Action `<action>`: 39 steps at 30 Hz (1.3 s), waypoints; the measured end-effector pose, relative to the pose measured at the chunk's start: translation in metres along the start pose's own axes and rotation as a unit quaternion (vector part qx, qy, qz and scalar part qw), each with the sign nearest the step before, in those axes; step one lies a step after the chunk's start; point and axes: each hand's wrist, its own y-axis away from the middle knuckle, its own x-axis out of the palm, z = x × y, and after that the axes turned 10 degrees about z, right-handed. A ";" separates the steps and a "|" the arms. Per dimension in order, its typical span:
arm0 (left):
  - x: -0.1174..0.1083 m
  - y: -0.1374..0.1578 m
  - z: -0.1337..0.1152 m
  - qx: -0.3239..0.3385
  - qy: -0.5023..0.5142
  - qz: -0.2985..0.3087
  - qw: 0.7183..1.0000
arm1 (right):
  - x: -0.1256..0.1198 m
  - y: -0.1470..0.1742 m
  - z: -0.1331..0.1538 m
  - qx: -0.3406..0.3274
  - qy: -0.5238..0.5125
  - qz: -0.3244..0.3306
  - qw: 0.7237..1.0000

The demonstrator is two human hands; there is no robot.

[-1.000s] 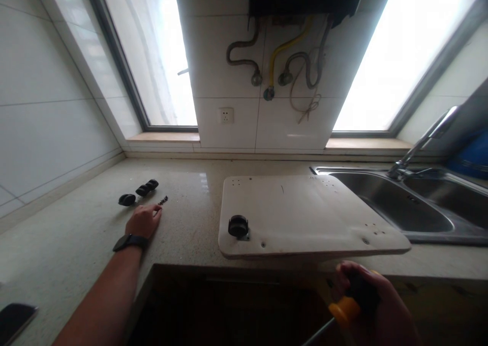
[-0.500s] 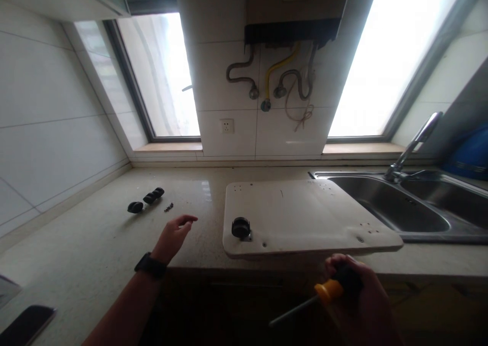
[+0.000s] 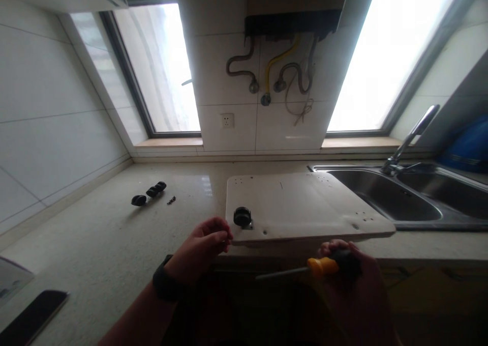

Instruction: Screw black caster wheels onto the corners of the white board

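My right hand (image 3: 360, 285) is wrapped round the black and orange handle of a screwdriver (image 3: 322, 267), whose shaft points left in front of the counter edge. My left hand (image 3: 204, 244), wearing a black watch, is beside the near left corner of a white board (image 3: 301, 203). Its fingers are pinched together; whatever is between them is too small to make out. A black caster wheel (image 3: 242, 216) stands on a metal plate at that corner. Small holes show at the board's other corners. Several small screws (image 3: 171, 200) lie on the counter near more black casters (image 3: 155, 189).
The board rests on the stone counter (image 3: 99, 264), its right side against a steel double sink (image 3: 385, 193) with a tap (image 3: 414, 140). A dark phone (image 3: 36, 315) lies at the lower left. Pipes (image 3: 270, 74) and a socket (image 3: 227, 120) are on the wall.
My left hand has moved right, from near the screws to the board's corner, and its fingers have closed. The screwdriver has swung up to nearly level. The view has tilted down slightly.
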 end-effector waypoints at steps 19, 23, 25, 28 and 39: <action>0.054 0.014 0.025 -0.006 0.210 -0.040 0.977 | 0.036 0.032 -0.015 0.005 -0.115 -0.088 0.989; 0.055 0.013 0.028 0.006 0.211 -0.052 0.976 | 0.036 0.033 -0.014 -0.012 -0.113 -0.098 0.989; 0.055 0.013 0.032 0.016 0.206 -0.063 0.976 | 0.035 0.035 -0.014 -0.036 -0.105 -0.094 0.989; 0.055 0.013 0.037 0.033 0.192 -0.090 0.977 | 0.032 0.036 -0.016 -0.065 -0.083 -0.071 0.992; 0.064 0.009 0.047 0.106 0.087 -0.194 0.971 | 0.024 0.048 -0.029 -0.083 -0.033 -0.048 0.995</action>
